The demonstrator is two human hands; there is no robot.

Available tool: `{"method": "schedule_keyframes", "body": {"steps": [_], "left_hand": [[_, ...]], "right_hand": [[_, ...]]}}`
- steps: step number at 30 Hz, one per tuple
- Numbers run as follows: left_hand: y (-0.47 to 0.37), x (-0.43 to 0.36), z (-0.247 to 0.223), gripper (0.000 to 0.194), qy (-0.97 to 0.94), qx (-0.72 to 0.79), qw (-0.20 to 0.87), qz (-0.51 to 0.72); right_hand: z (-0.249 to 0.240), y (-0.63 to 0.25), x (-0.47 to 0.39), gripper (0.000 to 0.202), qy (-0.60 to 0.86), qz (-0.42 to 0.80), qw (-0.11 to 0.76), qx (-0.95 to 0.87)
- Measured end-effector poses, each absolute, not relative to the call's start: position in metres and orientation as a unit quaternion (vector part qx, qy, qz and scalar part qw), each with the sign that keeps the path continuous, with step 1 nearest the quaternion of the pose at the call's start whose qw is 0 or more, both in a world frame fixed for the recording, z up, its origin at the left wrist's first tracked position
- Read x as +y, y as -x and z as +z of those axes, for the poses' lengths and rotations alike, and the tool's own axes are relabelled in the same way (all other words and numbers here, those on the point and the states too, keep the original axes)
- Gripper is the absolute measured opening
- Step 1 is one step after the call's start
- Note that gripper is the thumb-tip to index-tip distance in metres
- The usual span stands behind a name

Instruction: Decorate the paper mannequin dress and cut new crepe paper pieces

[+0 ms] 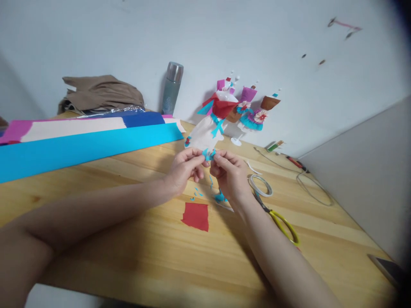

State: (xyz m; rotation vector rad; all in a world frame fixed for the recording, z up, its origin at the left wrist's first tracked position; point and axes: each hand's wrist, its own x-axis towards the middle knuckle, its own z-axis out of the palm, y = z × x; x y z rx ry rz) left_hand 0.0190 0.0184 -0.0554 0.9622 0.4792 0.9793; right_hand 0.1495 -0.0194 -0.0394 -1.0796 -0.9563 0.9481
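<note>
Both forearms come in from the bottom edge, cut off by the frame, over a wooden table point(128, 239). A red paper scrap point(195, 216) lies flat just below the hands, with tiny blue snippets point(196, 194) scattered above it. The left hand point(186, 167) and right hand point(229, 173) meet fingertip to fingertip, both pinched narrow on a small blue paper piece point(209, 155) held above the table; its shape is hard to make out between the fingers. To the right, yellow-handled scissors point(281, 222) sit partly hidden behind the right wrist, beside a tape roll point(260, 185). Farther back lie blue crepe paper sheets point(80, 147), paper dolls point(224, 113) by the wall, a grey flask point(172, 87) and folded brown cloth point(102, 92).
</note>
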Motion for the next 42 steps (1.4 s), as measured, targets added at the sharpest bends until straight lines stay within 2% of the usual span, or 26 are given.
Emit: {"method": "schedule_keyframes", "body": {"steps": [4, 11, 17, 30, 35, 38, 40, 42], "left_hand": [[-0.018, 0.016, -0.059, 0.012, -0.430, 0.222, 0.757, 0.439], [-0.018, 0.015, -0.064, 0.028, -0.432, 0.190, 0.782, 0.407], [-0.018, 0.015, -0.061, 0.021, -0.481, 0.219, 0.730, 0.434], [-0.019, 0.022, -0.056, 0.028, -0.510, 0.227, 0.708, 0.432], [-0.017, 0.022, -0.055, 0.023, -0.529, 0.221, 0.702, 0.423], [-0.016, 0.021, -0.059, 0.018, -0.536, 0.219, 0.706, 0.408], [-0.017, 0.019, -0.064, 0.016, -0.543, 0.222, 0.711, 0.388], [-0.019, 0.017, -0.067, 0.015, -0.552, 0.227, 0.717, 0.360]], "right_hand": [[-0.036, -0.147, -0.021, 0.018, 0.463, 0.437, 0.648, -0.419], [-0.036, -0.146, -0.022, 0.016, 0.452, 0.449, 0.653, -0.411], [-0.037, -0.145, -0.022, 0.016, 0.451, 0.446, 0.655, -0.411], [-0.026, -0.160, -0.022, 0.010, 0.464, 0.391, 0.657, -0.447], [-0.014, -0.167, -0.026, 0.016, 0.518, 0.370, 0.605, -0.479], [0.006, -0.181, -0.034, 0.014, 0.560, 0.288, 0.567, -0.530], [0.020, -0.202, -0.043, 0.010, 0.625, 0.193, 0.477, -0.587], [0.024, -0.231, -0.056, 0.008, 0.703, 0.102, 0.321, -0.626]]}}
